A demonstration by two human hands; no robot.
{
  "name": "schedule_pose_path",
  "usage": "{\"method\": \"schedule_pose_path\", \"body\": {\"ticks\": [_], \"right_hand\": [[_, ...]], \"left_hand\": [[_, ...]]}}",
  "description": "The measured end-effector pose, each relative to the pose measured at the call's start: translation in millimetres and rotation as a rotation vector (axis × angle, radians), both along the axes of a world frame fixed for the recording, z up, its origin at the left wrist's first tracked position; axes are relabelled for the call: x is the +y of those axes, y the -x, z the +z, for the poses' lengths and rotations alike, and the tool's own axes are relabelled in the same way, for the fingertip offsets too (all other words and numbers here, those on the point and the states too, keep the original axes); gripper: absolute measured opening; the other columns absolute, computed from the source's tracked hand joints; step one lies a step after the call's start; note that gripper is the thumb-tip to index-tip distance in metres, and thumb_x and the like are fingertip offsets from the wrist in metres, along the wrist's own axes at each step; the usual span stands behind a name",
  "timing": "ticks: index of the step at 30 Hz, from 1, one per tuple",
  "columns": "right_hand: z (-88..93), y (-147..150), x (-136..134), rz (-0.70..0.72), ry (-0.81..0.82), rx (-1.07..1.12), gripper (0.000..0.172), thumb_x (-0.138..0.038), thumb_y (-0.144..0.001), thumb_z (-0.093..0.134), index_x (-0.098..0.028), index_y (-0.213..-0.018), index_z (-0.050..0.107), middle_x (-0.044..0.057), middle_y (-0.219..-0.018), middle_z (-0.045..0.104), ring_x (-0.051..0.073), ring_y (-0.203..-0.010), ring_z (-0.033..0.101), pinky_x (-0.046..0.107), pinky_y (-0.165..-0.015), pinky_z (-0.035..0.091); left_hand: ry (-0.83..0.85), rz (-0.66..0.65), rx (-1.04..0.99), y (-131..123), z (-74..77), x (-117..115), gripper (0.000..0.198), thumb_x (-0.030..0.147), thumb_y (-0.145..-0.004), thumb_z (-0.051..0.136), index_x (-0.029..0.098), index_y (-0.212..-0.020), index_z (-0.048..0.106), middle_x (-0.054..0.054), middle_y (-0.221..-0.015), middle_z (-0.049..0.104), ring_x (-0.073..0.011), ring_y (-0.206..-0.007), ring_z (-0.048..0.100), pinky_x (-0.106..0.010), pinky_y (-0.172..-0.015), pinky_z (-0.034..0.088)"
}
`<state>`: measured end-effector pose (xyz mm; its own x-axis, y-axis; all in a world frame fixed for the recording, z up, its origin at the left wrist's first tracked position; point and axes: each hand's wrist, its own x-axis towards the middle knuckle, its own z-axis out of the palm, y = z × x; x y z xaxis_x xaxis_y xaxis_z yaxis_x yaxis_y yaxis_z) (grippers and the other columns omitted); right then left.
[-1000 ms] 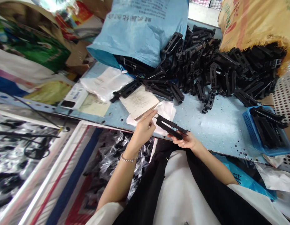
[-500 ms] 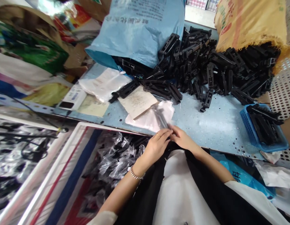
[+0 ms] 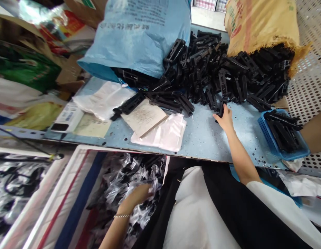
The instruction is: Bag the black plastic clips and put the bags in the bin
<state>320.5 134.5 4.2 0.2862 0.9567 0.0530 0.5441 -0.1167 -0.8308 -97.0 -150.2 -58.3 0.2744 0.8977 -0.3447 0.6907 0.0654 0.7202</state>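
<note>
My right hand point(image 3: 226, 120) reaches over the blue table and has its thumb and fingers around a small black plastic part point(image 3: 222, 110) at the front of a large heap of such parts point(image 3: 201, 65). Down below the table edge, my left hand point(image 3: 141, 193) is over a bin of black parts in clear plastic bags point(image 3: 131, 173). It is smeared by motion and its fingers are hidden. A stack of clear plastic bags point(image 3: 170, 133) lies near the table's front edge, partly under a square board point(image 3: 144, 118).
A blue woven sack point(image 3: 139, 38) and a yellow sack point(image 3: 264, 24) spill black parts onto the table point(image 3: 201, 138). At the right stands a blue basket point(image 3: 305, 148) of black parts. More clear bags point(image 3: 103, 98) and a white box point(image 3: 68, 117) lie at the left.
My hands have parted. The left one went down and left into the bin, and the blurred item they held is gone from view. My right hand moved forward onto a black plastic part.
</note>
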Motion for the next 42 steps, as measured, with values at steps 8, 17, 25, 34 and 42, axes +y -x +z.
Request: {"method": "schedule_pose_path", "body": {"ticks": [8,17,25,34,42], "right_hand": [[-11.2,27,-95,0.032,0.109,0.861,0.041,-0.05,-0.091,0.041,-0.018,-0.108,0.06,0.011,-0.101,0.073,0.019,-0.08,0.065,0.032,-0.071,0.054],[21.2,23,-142,0.335,-0.164,0.051,0.046,-0.059,-0.103,0.036,-0.022,-0.09,0.061,0.007,-0.086,0.065,0.023,-0.083,0.06,0.039,-0.079,0.051],[28.8,4,-90,0.754,-0.442,-0.56,0.043,-0.052,-0.105,0.037,-0.022,-0.083,0.06,0.007,-0.076,0.06,0.022,-0.072,0.052,0.037,-0.066,0.044],[24.4,51,-138,0.927,-0.483,-0.523,0.038,-0.047,-0.105,0.042,-0.017,-0.093,0.063,0.01,-0.085,0.067,0.022,-0.076,0.056,0.035,-0.068,0.044],[23.8,37,-76,0.846,-0.308,-0.454,0.048,-0.044,-0.109,0.028,-0.021,-0.088,0.065,0.006,-0.085,0.067,0.02,-0.081,0.06,0.033,-0.075,0.047]], "left_hand": [[-0.017,0.065,-0.782,-146,62.7,129,0.06,0.049,-0.096,0.054,0.02,-0.149,0.045,-0.019,-0.137,0.065,-0.0256,-0.112,0.07,-0.044,-0.093,0.058],[0.455,0.408,-1.327,-222,94.5,156,0.045,0.053,-0.084,0.066,0.019,-0.113,0.058,0.002,-0.072,0.06,-0.0098,-0.049,0.053,-0.021,-0.044,0.041],[0.637,0.184,-1.387,-213,104.2,141,0.053,0.055,-0.08,0.075,0.023,-0.115,0.052,0.002,-0.088,0.061,-0.0067,-0.046,0.052,-0.022,-0.042,0.041],[0.51,0.602,-1.339,-204,95.3,165,0.045,0.054,-0.076,0.072,0.016,-0.096,0.058,0.001,-0.068,0.059,-0.0085,-0.054,0.054,-0.02,-0.049,0.044],[0.357,0.64,-1.015,-212,63.1,167,0.035,0.039,-0.074,0.07,0.017,-0.101,0.064,-0.002,-0.078,0.07,-0.0197,-0.073,0.069,-0.03,-0.066,0.055]]}}
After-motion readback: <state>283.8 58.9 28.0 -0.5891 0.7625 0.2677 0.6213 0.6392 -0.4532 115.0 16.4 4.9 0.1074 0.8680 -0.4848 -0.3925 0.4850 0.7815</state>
